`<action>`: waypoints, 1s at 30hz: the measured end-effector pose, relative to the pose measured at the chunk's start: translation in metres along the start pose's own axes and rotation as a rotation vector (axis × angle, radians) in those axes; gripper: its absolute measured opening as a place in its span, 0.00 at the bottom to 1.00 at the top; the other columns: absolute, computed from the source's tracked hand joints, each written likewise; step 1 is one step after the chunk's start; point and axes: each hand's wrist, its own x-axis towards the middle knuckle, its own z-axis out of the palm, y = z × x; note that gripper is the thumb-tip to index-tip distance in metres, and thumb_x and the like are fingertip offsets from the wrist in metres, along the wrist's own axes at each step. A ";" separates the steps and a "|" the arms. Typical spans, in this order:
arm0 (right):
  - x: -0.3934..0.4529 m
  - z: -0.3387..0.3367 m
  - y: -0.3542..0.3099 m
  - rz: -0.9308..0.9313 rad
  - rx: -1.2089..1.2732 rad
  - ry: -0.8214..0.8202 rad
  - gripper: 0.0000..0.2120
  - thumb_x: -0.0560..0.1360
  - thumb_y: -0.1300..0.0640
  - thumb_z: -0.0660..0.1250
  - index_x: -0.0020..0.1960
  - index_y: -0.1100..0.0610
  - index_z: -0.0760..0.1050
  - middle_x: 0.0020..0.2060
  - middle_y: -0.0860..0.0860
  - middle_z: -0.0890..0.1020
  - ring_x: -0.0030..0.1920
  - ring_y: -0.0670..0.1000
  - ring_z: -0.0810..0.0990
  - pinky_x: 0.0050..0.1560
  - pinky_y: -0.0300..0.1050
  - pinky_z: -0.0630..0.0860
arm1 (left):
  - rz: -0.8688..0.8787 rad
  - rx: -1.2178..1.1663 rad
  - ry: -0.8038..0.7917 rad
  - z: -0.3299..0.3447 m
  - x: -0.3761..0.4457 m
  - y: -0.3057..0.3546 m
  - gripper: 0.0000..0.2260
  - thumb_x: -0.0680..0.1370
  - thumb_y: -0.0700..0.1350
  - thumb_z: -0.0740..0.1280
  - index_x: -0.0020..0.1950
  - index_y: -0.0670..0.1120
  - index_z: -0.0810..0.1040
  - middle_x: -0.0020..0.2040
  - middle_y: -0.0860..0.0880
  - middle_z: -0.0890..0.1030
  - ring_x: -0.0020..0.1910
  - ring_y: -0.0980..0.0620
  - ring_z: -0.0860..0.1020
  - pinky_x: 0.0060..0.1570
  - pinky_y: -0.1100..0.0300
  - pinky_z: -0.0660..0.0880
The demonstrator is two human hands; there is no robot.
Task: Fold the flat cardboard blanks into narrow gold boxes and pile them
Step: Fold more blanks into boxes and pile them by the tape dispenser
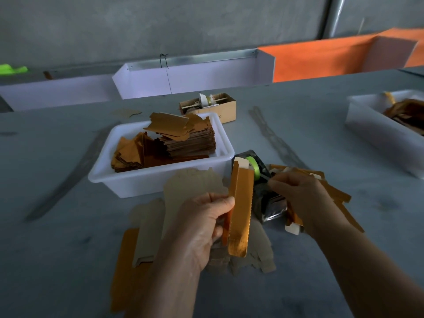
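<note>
Gold foil-faced card, folded into a narrow open-sided sleeve, is held upright above the grey table point(68, 226) by the left hand point(202, 228). This half-formed box point(241, 207) is pinched along its left long edge, thumb on the near face and fingers curled behind; its white top flap stands unfolded and its serrated right edge is free. The right hand point(298, 198) is seen at the black tape dispenser point(263, 191) with its green roll, fingertips drawn together as if nipping a strip of tape, though the strip itself is too faint to be confirmed. Flat blanks point(183, 187) lie brown side up under the hands, and more are stacked in the white tub point(128, 182) behind. Finished boxes point(330, 187) are piled to the right, partly hidden by the right hand.

The card is judged to be light and thin, stiff along its creases but easily crushed across the hollow. The foil is likely to be slippery and to mark. A hold along the folded corners near mid-length is advised, so that the seam can be pressed shut without the walls being dented.
</note>
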 end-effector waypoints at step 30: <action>-0.021 0.018 0.034 -0.103 -0.265 0.289 0.06 0.76 0.58 0.64 0.40 0.54 0.76 0.51 0.51 0.76 0.46 0.47 0.73 0.35 0.29 0.63 | -0.012 0.058 0.045 0.005 -0.001 0.004 0.04 0.73 0.38 0.69 0.38 0.44 0.78 0.28 0.51 0.79 0.25 0.58 0.71 0.18 0.71 0.64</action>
